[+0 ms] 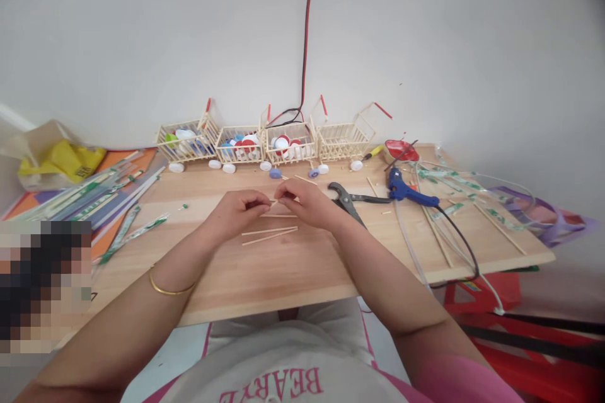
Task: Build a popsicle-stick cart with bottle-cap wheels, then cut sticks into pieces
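Note:
My left hand (239,211) and my right hand (302,201) meet over the middle of the wooden table (227,289). Their fingertips are pinched close together around a small pale piece, seemingly a bit of wooden stick (273,202), mostly hidden by the fingers. Just below my hands lie thin wooden sticks (269,238) on the tabletop. Behind them stand small stick-built carts with round wheels; the second from the right (290,154) holds red and white caps, and the rightmost (344,148) shows no caps inside.
Grey pliers (347,198) and a blue glue gun (411,192) with its cable lie right of my hands. A red dish (401,151) is behind them. Wrapped sticks (94,201) and a yellow bag (66,160) are at left. A purple bag (558,214) sits right.

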`<state>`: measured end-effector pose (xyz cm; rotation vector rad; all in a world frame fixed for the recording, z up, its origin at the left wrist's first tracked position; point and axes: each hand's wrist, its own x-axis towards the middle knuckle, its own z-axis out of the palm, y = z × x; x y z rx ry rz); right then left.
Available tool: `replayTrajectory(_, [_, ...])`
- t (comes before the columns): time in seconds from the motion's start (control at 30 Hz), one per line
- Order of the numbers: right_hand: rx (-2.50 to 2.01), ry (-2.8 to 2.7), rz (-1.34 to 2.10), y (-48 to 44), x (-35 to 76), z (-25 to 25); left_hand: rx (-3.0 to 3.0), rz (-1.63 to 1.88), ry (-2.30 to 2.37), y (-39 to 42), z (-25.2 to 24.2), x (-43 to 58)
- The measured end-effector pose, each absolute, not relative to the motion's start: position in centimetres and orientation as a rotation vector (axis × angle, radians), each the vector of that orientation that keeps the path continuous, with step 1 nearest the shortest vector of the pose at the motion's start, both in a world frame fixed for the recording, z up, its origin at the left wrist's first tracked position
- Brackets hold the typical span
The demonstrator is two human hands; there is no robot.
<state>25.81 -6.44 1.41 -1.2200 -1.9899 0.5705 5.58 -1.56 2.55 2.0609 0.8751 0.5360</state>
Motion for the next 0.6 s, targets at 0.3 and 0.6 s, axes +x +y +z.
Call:
replayTrajectory(0.3, [-1.244,-1.734,0.544,-5.7,25.2,0.3,1.601,0.488,0.996,-2.0,1.7,6.5])
replayTrajectory(0.6, [-1.448,-1.723,0.361,-5.4,26.5,0.4,1.536,0.588,1.117,-1.3,1.0,6.2])
